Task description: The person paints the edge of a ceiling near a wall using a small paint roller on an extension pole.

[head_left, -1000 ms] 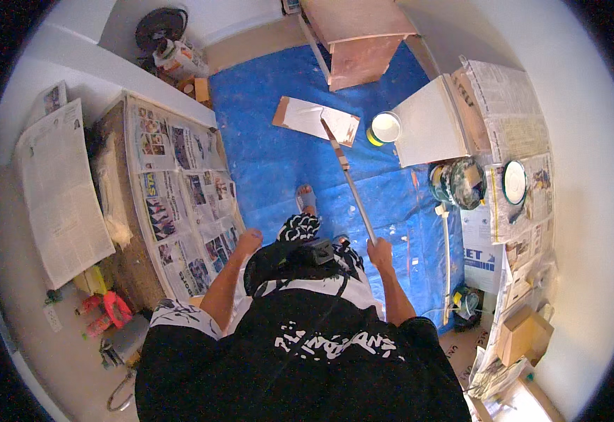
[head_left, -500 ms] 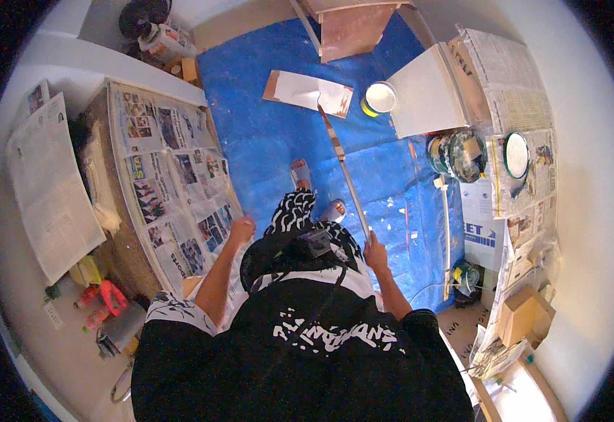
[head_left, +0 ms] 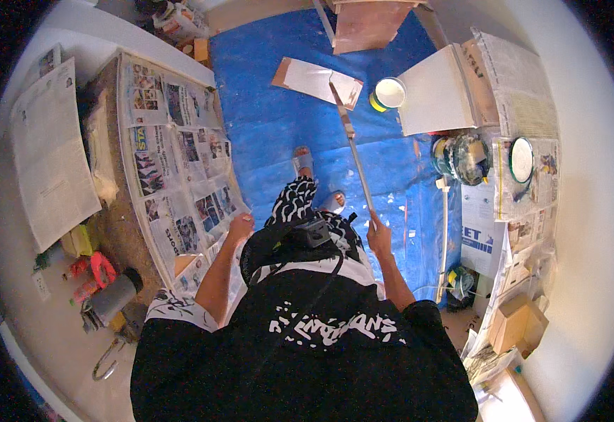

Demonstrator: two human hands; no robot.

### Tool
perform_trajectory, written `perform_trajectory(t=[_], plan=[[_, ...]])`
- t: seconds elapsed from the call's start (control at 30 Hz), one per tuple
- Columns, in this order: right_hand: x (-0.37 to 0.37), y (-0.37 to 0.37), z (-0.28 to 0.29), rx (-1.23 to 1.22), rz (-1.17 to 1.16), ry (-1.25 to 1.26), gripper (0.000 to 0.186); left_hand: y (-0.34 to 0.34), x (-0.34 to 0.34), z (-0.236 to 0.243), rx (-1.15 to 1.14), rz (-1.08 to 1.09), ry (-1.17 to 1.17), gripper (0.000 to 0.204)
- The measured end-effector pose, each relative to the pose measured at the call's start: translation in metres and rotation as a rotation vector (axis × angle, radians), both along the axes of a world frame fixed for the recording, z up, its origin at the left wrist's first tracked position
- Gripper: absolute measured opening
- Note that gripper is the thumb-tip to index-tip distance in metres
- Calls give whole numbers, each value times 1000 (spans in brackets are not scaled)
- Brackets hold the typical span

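The right hand [head_left: 379,239] grips a long pole [head_left: 360,172], its far end at the whitened board [head_left: 310,79] on the far blue sheet [head_left: 261,133]. Whether the left hand [head_left: 241,226] is clenched, I can't tell. A careless rightward swing could tip the nearby paint pot [head_left: 378,103].

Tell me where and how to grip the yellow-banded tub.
Grip the tub by its outer wall, probably best from the near side: it is round, upright and open, white inside, with the narrow board to its left and the white panel close on its right.
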State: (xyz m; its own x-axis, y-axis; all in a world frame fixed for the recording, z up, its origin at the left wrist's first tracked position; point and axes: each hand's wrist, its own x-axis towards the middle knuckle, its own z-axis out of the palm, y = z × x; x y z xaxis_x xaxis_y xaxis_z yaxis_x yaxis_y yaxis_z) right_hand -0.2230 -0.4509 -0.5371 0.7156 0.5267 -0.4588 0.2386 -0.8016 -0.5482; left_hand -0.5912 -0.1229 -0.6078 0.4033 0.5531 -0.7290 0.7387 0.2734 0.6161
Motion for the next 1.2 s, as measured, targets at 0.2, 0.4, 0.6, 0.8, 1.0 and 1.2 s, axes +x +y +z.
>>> perform_trajectory(t=[0.2, 0.4, 0.6, 0.8, 1.0, 1.2], plan=[[24, 45, -15, 33, 16, -21, 36, -6, 20, 9, 2, 118, -90, 22], [8, 31, -43, 97, 88, -127, 40, -14, 14, 50, 76, -38, 70, 20], [-37, -24, -24, -186, 112, -45, 44, -19, -29, 28, 139, -158, 170, 25], [-59, -56, -14, -289, 24, 33, 43, -18, -37, -16, 198, -312, 165, 24], [-18, 10, -32, -177, 62, -85, 39, -12, -16, -4, 503, -710, 9, 15], [-1, 31, -18, -193, 80, -54, 40, -13, -2, 28, -80, 29, 17, 11]])
